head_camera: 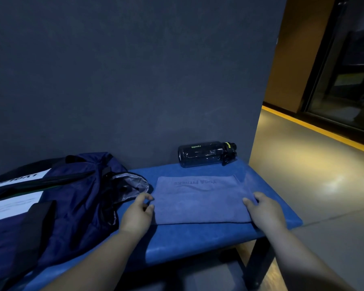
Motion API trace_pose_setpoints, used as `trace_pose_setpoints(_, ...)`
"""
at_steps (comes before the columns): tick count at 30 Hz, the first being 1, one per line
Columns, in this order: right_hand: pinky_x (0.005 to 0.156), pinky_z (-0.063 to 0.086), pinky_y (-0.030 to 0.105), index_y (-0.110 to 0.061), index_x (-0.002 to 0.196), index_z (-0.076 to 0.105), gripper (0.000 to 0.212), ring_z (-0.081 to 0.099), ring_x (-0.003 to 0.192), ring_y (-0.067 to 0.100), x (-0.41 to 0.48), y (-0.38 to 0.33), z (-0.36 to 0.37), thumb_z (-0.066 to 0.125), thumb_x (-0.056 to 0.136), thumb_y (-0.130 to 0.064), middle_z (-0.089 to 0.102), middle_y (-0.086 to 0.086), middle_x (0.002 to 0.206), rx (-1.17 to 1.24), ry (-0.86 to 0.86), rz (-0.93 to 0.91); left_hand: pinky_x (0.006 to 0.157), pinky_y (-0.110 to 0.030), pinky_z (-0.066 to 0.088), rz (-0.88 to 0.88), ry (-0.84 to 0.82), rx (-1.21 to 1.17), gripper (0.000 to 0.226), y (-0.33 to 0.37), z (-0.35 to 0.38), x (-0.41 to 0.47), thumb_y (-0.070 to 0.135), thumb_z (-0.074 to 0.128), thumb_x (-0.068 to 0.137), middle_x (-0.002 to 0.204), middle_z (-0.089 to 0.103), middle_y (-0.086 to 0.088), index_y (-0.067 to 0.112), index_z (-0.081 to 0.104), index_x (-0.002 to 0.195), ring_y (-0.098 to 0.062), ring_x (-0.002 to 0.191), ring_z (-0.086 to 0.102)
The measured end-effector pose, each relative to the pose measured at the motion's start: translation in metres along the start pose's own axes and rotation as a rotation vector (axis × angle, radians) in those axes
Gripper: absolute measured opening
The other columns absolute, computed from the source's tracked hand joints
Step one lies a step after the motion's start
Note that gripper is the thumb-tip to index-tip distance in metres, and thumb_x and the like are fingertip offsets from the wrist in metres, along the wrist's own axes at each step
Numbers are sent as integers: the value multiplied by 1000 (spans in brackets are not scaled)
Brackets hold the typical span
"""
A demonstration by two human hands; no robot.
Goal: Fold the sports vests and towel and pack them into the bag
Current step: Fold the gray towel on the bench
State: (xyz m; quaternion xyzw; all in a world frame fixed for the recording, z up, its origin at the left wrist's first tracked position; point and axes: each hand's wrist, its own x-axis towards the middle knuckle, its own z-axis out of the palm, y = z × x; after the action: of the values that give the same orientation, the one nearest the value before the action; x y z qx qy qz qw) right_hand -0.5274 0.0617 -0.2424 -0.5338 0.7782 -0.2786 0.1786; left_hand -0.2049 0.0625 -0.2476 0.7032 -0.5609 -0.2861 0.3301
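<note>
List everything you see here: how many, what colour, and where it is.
towel: one, grey-blue, folded flat on the bench
bag: one, navy, open, at the bench's left
bottle: one, dark see-through, on its side by the wall
bench: one, blue, against the wall
wall: one, dark grey, behind the bench
left hand: one, at the towel's left edge, grip unclear
right hand: one, holds the towel's right edge

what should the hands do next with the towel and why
Probably fold the towel in half once more, right end over to the left. It lies flat and wide on the bench. The right hand holds its right end, the left hand is at its left end, and the open bag sits just left of it.
</note>
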Motion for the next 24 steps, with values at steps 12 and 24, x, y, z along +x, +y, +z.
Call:
trace_pose_setpoints(12, 119, 1, 32, -33, 147, 34, 58, -1, 150, 11, -23, -39, 36, 18, 97, -56, 21, -12, 159, -396, -119, -542, 117, -31, 7, 602, -265, 591, 59, 30, 47, 0, 55, 14, 95, 156, 30, 13, 33, 37, 145, -12, 147, 14)
trace_pose_setpoints(24, 121, -6, 44, -37, 155, 3, 102, -13, 149, 16, -14, -12, 30, -8, 65, -85, -7, -15, 162, -524, -294, -326, 118, -33, -11, 521, -353, 704, 108, 2, 29, 11, 87, -15, 58, 158, -5, 21, 40, 5, 153, -9, 148, -10)
